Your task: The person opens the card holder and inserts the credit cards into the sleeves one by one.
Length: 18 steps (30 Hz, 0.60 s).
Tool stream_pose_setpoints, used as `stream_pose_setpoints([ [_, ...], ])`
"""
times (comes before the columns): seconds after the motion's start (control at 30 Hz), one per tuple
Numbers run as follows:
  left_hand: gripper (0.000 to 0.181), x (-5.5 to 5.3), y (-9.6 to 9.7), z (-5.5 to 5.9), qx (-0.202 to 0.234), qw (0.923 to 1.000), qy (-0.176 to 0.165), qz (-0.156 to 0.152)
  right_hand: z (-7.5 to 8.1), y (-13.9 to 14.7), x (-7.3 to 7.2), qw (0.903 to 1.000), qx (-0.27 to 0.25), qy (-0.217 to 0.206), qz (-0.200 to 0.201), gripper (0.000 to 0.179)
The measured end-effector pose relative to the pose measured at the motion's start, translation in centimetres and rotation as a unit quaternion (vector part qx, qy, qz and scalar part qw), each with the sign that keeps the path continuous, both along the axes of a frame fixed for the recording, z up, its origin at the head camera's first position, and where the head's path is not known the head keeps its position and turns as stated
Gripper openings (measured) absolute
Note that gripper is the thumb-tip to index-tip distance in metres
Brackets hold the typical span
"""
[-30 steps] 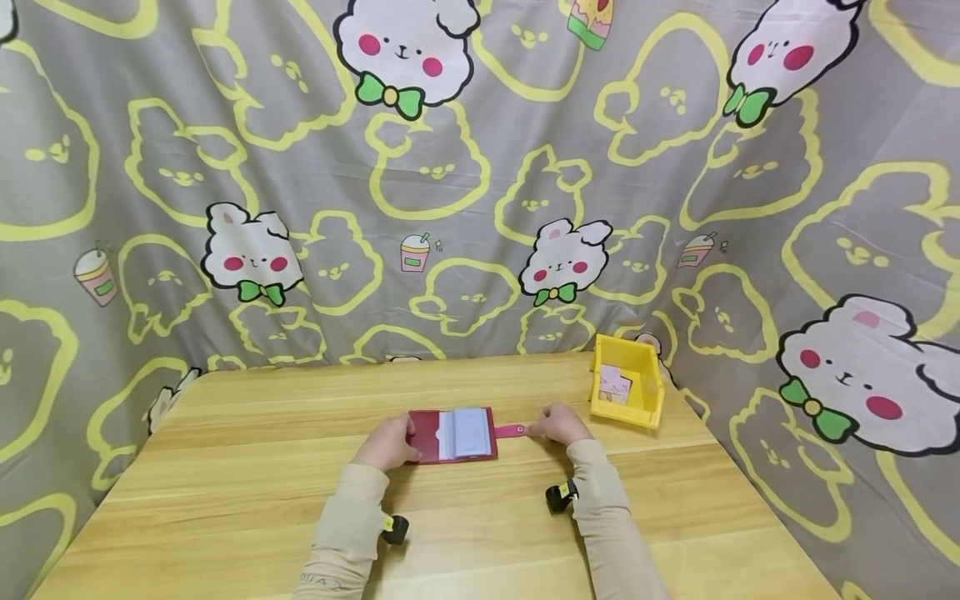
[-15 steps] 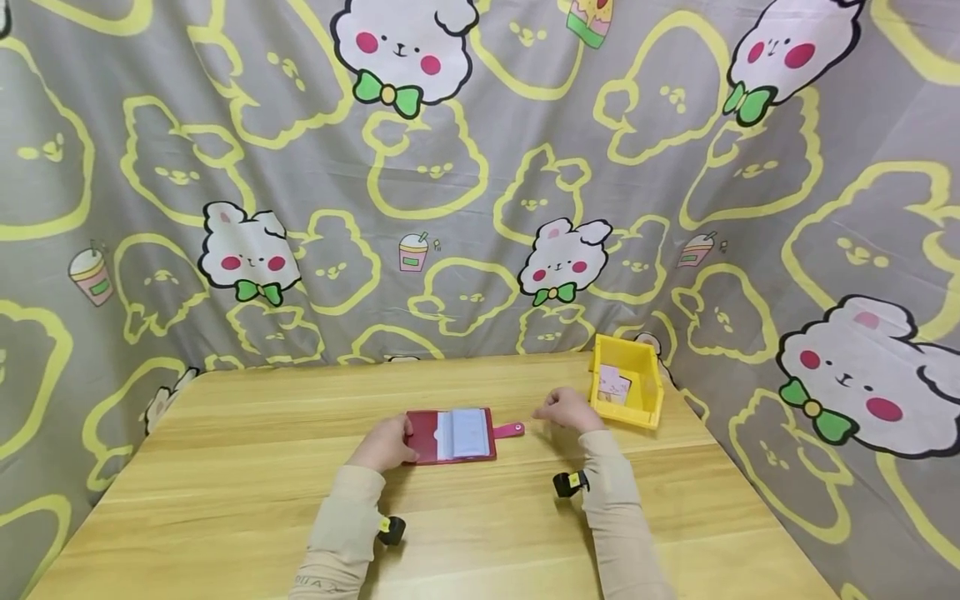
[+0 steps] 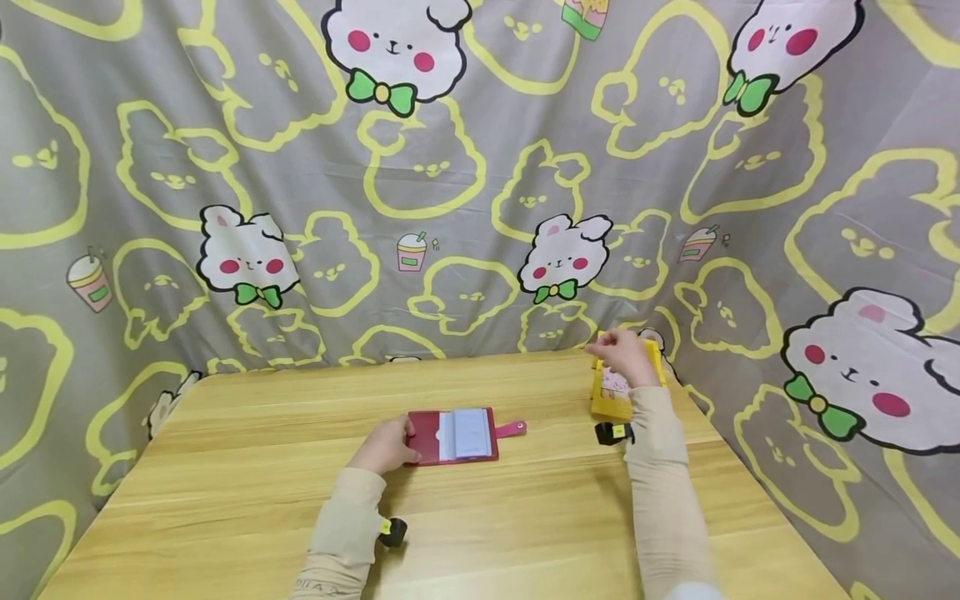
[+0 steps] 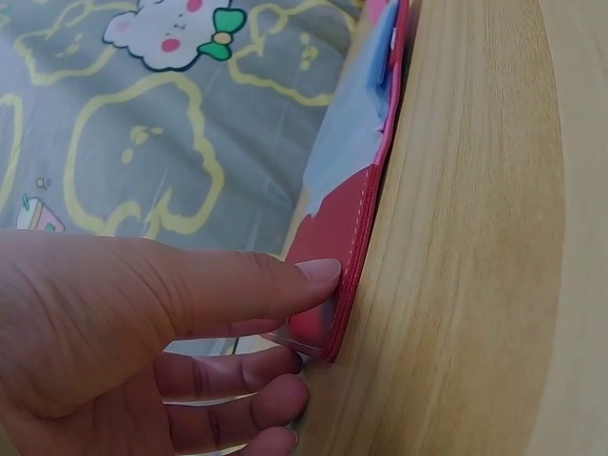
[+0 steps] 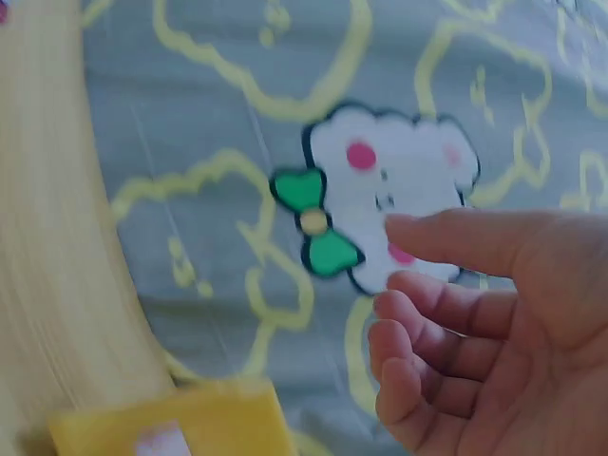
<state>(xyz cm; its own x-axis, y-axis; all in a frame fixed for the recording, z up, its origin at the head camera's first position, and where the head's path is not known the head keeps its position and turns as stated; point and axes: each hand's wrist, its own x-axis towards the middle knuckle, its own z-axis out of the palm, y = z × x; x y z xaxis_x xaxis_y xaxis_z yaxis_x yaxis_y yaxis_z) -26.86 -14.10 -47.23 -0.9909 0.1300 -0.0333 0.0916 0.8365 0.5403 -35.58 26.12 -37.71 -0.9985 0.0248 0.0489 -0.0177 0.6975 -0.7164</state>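
Note:
A red card holder (image 3: 427,435) with clear plastic sleeves (image 3: 470,433) lies spread on the table, its pink snap strap (image 3: 512,429) pointing right. My left hand (image 3: 384,446) grips its left edge; in the left wrist view the thumb (image 4: 318,271) lies over the red cover (image 4: 347,223) and the other fingers curl by the edge. Above the yellow bin (image 3: 609,407) at the back right is my right hand (image 3: 628,358), partly hiding it. In the right wrist view that hand (image 5: 475,332) has loosely bent fingers and nothing between them and the thumb.
Pink printed cards (image 3: 615,381) sit inside the yellow bin. A grey curtain (image 3: 315,167) with rabbit drawings hangs behind and to both sides of the wooden table (image 3: 480,533). Each wrist carries a small black camera (image 3: 392,532).
My right hand has left the strap's end and moved right and back to over the yellow bin. The left hand and card holder stay in place.

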Motion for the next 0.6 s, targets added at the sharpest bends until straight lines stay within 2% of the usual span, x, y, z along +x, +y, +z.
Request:
stream_pose_setpoints([
  [0.13, 0.035, 0.1, 0.0, 0.1, -0.001, 1.0000, 0.001, -0.002, -0.1, 2.3, -1.4, 0.9968, -0.067, -0.006, -0.044, 0.031],
  [0.23, 0.034, 0.0, 0.0, 0.0, 0.003, 1.0000, 0.002, -0.001, -0.7, 3.5, -2.5, 0.9898, -0.129, -0.026, -0.054, 0.038],
  [0.37, 0.034, 0.0, -0.1, -0.1, 0.008, 1.0000, 0.003, -0.002, -2.1, 4.4, -3.7, 0.9783, -0.181, -0.088, -0.049, 0.055],
  [0.5, 0.035, 0.0, -0.1, -0.3, 0.008, 1.0000, -0.002, -0.001, -3.9, 4.6, -4.4, 0.9727, -0.177, -0.133, -0.069, 0.062],
  [0.6, 0.034, -0.1, 0.0, -0.4, 0.010, 0.9999, -0.006, 0.002, -5.2, 4.6, -4.8, 0.9714, -0.170, -0.134, -0.098, 0.058],
])
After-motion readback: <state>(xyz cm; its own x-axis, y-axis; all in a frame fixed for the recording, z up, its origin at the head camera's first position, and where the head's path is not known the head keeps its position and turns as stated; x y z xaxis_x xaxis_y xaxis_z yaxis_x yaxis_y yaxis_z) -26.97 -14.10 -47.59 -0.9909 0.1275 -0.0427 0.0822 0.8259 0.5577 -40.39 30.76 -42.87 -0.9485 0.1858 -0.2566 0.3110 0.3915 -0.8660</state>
